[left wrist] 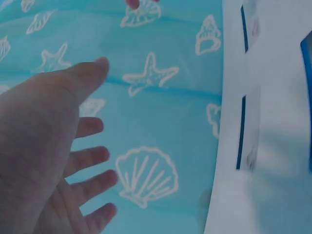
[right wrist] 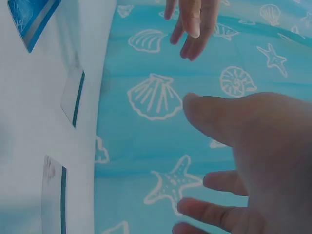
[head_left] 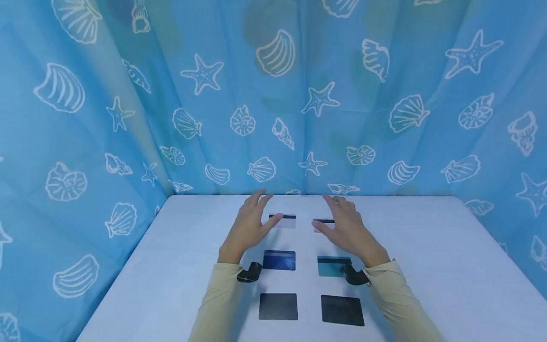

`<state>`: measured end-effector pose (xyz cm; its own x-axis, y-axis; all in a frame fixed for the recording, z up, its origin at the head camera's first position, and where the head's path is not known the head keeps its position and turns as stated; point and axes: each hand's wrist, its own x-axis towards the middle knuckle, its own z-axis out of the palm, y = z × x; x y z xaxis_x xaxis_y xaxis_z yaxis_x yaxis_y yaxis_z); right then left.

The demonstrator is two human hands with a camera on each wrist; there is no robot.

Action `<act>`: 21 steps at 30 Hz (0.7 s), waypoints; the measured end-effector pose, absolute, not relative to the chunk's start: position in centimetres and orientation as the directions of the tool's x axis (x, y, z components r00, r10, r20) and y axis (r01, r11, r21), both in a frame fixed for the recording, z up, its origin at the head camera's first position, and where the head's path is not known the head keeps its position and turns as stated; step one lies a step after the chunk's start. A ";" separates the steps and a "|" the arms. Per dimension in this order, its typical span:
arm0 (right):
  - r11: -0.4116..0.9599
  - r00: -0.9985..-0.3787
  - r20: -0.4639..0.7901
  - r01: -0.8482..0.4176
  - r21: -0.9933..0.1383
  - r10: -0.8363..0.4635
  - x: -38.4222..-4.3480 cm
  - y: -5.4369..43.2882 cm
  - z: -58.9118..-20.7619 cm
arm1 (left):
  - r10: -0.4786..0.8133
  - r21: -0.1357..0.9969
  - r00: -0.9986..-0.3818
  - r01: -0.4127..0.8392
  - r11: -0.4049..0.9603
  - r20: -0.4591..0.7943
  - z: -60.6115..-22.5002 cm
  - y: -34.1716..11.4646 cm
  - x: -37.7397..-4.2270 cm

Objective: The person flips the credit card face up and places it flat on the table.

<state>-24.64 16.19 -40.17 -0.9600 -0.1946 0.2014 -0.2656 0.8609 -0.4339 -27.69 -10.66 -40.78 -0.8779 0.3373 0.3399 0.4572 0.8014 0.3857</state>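
My left hand [head_left: 248,227] hovers above the white table by the far left card, fingers loosely spread and nothing held. Opposite it, my right hand [head_left: 348,227] is raised over the far right card, likewise holding nothing. Two pale cards with dark stripes, the left one [head_left: 287,222] and the right one [head_left: 324,221], lie at the back, each partly covered by a thumb in the head view. Nearer are a dark blue card [head_left: 279,261] and a teal card [head_left: 331,267]. Closest lie a grey card [head_left: 278,307] and a black card [head_left: 342,310].
The table [head_left: 171,266] has a white surface and ends at a blue curtain [head_left: 231,80] printed with shells and starfish. The cards form two columns between the forearms. A black wrist camera [head_left: 250,272] is strapped at the left wrist, another [head_left: 355,275] at the right.
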 end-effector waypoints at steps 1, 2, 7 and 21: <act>0.850 -0.959 0.200 -0.273 -0.450 -0.202 -24.9 16.1 -40.2 | 0.326 0.396 -0.884 0.447 0.802 0.336 -40.7 -10.8 -27.8; 0.842 -0.958 0.198 -0.277 -0.463 -0.207 -25.1 16.0 -40.2 | 0.314 0.406 -0.889 0.436 0.803 0.333 -40.7 -11.0 -28.0; 0.808 -0.958 0.184 -0.285 -0.516 -0.220 -26.6 15.9 -40.8 | 0.289 0.467 -0.908 0.407 0.785 0.304 -40.7 -11.7 -28.7; 0.790 -0.971 0.025 -0.208 -0.577 -0.237 -30.0 14.5 -42.8 | 0.273 0.553 -0.953 0.298 0.778 0.130 -42.8 -12.3 -31.1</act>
